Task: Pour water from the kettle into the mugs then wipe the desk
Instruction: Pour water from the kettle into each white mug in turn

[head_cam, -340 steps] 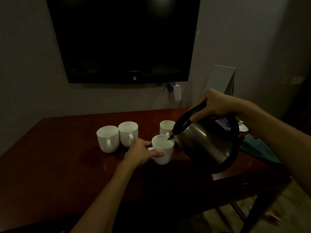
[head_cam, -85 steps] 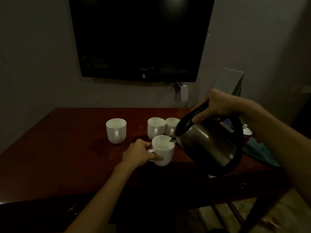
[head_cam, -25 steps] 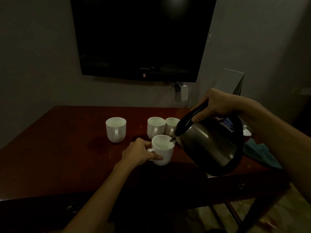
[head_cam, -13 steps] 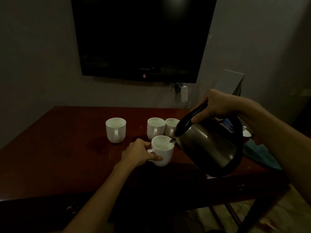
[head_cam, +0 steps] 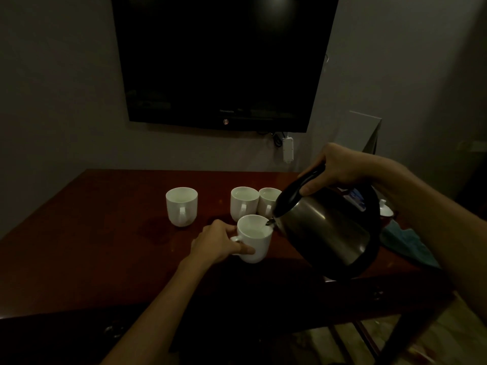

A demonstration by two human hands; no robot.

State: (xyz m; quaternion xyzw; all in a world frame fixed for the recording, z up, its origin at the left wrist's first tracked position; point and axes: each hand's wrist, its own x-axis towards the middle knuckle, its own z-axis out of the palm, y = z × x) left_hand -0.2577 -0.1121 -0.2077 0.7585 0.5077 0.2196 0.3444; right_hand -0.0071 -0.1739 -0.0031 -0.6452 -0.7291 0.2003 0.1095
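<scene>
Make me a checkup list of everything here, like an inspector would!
Surface: dark red desk, glossy, a faint wet-looking patch left of the near mug.
Job's things: kettle tilted, spout over near mug; three more mugs behind; teal cloth at the right.
Clutter: small white lidded pot, partly hidden.
Hands: left hand holds the near mug's handle; right hand grips the kettle handle.
Cables: white power strip hanging under the TV.
Surroundings: dim room, grey wall.
</scene>
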